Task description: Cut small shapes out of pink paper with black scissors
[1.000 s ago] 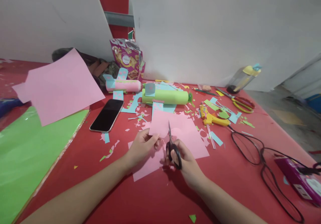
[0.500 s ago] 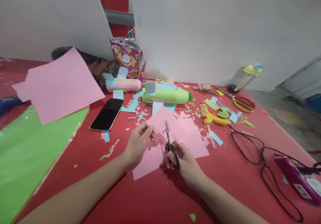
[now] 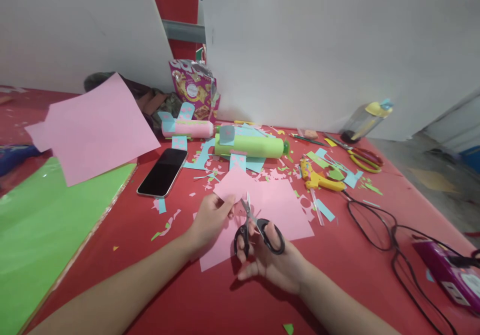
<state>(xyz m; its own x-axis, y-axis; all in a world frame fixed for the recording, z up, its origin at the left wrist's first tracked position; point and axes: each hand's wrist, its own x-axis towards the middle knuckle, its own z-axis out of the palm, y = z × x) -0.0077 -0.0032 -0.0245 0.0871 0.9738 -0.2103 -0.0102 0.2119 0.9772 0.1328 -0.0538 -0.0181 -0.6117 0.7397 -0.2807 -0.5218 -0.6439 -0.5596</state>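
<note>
Illegible white lettering [image 3: 184,66] on snack bag [image 3: 192,92]

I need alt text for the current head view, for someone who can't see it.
A person's right hand holds open black-handled scissors near a pink paper piece in the left hand, above a red table. Beyond lie a green tube and a pink tube, with blue paper fins; a phone lies left, a yellow glue gun right.

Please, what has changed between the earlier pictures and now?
The scissors opened in the right hand: their blades, closed before, are spread. The small pink paper, still held by the left hand, seems turned clockwise. The phone and yellow glue gun stayed in place.
</note>
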